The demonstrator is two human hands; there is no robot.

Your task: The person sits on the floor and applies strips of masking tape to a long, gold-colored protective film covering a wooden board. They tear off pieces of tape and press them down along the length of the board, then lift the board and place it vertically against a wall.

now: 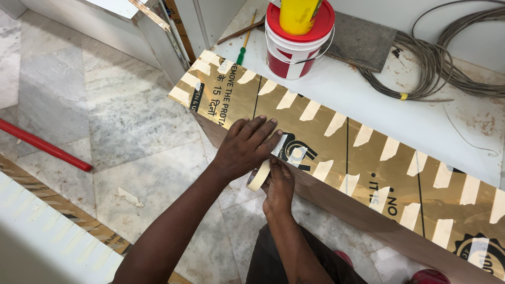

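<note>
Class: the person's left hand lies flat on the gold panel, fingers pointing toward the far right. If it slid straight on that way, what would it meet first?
The left hand would most likely first meet the nearest masking tape strip stuck on the gold panel, just beyond its fingers.

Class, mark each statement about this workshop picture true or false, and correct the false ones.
1. The right hand holds a roll of masking tape. True.
2. The left hand rests flat on the gold panel. True.
3. The gold panel has no tape on it. False: many short strips of tape run along both its edges.
4. The bucket has a blue lid. False: the lid is red, with a yellow container on it.
5. A coil of grey cable lies behind the panel. True.
</note>
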